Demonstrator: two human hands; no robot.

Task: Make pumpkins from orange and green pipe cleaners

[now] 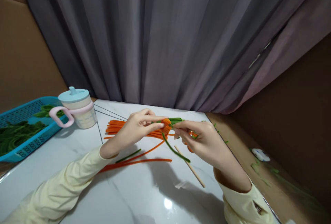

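Both hands meet above the middle of the white marble table (77,169). The left hand (137,127) has its grip pinched on a small orange coil (166,124) of pipe cleaner, fingertips pressed to it from the left. The right hand (204,141) has its grip closed on the same piece from the other side, and one green pipe cleaner (176,151) trails down from between the fingers, its end hanging just above the table.

Under the hands lies a flat bundle of orange pipe cleaners (116,127), too many to count, with a few green ones behind the coil. Two loose orange strands (144,161) and one short green strand (128,155) lie nearer the person. One wooden stick (190,166) lies at a slant below the right wrist.

At the far left stands one lidded cup (77,108) with a pink handle, touching a blue basket (23,127) of green material. The near part of the table is open; its right edge runs close past the right forearm.
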